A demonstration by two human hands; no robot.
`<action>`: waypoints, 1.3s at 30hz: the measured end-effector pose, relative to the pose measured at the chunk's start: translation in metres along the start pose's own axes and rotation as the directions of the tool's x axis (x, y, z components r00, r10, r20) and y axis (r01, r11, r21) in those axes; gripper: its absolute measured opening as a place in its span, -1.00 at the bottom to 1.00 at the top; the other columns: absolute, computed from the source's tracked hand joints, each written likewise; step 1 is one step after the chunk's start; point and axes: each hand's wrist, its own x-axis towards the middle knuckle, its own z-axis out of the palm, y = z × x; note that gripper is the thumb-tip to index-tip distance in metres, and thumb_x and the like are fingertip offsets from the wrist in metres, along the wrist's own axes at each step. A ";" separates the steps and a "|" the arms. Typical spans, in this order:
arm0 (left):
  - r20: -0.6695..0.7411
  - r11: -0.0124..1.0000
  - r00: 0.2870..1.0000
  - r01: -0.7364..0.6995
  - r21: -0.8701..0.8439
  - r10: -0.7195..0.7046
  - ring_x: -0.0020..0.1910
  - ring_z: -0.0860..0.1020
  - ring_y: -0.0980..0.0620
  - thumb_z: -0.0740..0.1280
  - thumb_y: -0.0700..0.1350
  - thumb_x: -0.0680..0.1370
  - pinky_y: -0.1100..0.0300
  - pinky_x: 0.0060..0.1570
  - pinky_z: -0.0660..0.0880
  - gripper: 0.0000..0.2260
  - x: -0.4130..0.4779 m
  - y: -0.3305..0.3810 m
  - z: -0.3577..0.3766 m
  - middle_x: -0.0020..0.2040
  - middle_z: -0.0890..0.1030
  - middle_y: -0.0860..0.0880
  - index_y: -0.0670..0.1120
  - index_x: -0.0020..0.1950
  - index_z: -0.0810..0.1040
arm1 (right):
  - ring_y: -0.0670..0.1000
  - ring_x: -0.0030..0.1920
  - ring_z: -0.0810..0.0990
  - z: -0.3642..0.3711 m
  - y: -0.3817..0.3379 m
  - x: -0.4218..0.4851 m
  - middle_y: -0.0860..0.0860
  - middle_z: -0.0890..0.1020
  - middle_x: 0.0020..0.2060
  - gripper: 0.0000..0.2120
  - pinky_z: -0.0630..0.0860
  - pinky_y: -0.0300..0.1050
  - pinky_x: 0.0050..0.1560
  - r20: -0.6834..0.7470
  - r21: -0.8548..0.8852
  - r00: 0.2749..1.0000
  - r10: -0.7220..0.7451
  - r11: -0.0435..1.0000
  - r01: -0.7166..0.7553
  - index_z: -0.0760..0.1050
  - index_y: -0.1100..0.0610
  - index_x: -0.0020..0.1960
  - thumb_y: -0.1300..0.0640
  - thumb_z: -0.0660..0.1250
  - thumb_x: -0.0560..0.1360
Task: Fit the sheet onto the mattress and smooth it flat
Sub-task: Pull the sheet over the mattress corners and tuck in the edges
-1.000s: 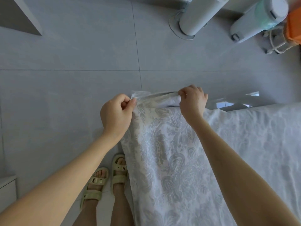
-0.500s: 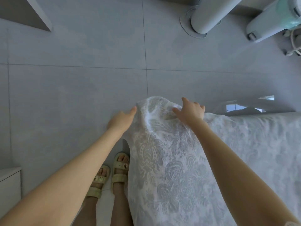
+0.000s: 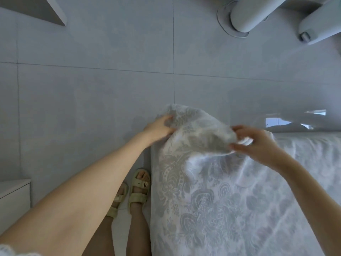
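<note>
- Left hand (image 3: 159, 128) grips and right hand (image 3: 258, 145) pinches the patterned sheet (image 3: 203, 196), with its bunched corner spanning fingers to fingers.
- The rest lies wrist-ward, draped over the hidden mattress.

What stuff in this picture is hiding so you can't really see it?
Head view only:
- Mattress: all under the sheet, so whether the corner is hooked on cannot be told.
- Left hand: fingertips buried in bunched fabric, blurred.
- White floor appliances: tops cut off by the top edge.
- White cabinet: cut off by the left edge.
</note>
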 end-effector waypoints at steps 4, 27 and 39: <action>0.174 0.999 0.984 0.032 0.035 -0.037 0.43 0.31 -0.08 0.06 0.11 0.63 0.11 0.35 0.22 -0.57 -0.014 0.014 0.014 0.45 0.35 -0.05 -0.05 0.43 0.36 | 0.02 -0.18 0.57 -0.001 -0.014 0.022 0.04 0.64 -0.19 -0.48 0.47 -0.12 -0.02 0.252 0.061 0.925 0.284 0.949 -0.308 0.61 0.20 -0.12 -0.27 0.21 0.48; -0.095 0.996 0.991 -0.092 -0.003 0.091 -0.33 0.50 0.07 0.52 -0.06 0.37 0.16 -0.22 0.39 -0.83 -0.054 0.009 -0.077 -0.35 0.61 0.01 -0.05 -0.36 0.60 | 0.07 -0.29 0.55 -0.005 -0.097 0.041 0.00 0.61 -0.31 -0.89 0.33 -0.18 -0.35 -0.507 -0.382 0.861 -0.030 0.904 -0.193 0.60 0.15 -0.27 0.20 0.40 0.43; -0.077 0.983 0.996 0.033 -0.178 -0.047 -0.02 0.49 -0.02 0.31 -0.13 0.43 0.12 -0.05 0.36 -0.99 -0.013 0.056 -0.092 -0.12 0.55 -0.02 -0.04 -0.18 0.50 | -0.01 -0.32 0.49 0.013 -0.086 -0.017 0.03 0.59 -0.35 -0.86 0.36 -0.33 -0.24 -0.438 -0.491 0.740 -0.510 0.825 0.279 0.58 0.22 -0.34 0.34 0.39 0.39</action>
